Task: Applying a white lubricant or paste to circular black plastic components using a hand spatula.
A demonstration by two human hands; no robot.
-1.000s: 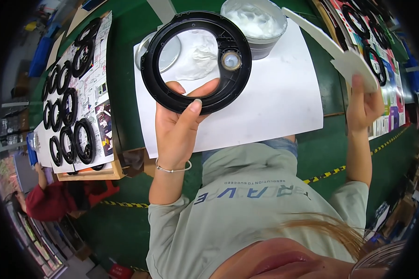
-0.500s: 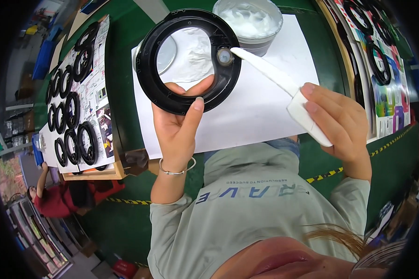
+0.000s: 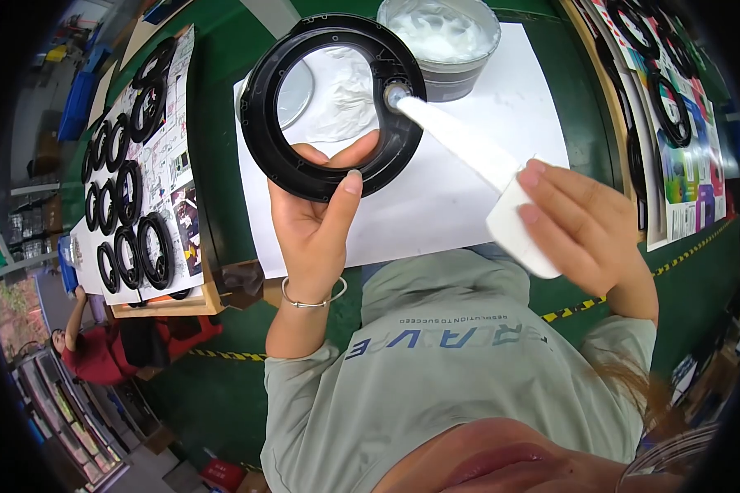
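Observation:
My left hand grips the lower rim of a black plastic ring, thumb in front and fingers through the opening, holding it up over the white sheet. A small round recess on the ring's right side has pale grease in it. In my right hand is a white plastic spatula, pinched by its broad handle. Its narrow tip touches the recess or lies just in front of it. Behind the ring stands an open tub of white grease.
White paper covers the green table. A round lid and a crumpled white cloth or tissue show through the ring. Several black rings lie on a board at left, more rings at right. A person in red is at far left.
The spatula has moved left and its tip has come over the recess, my right hand shifting left and slightly down with it. My left hand and the ring stay almost still.

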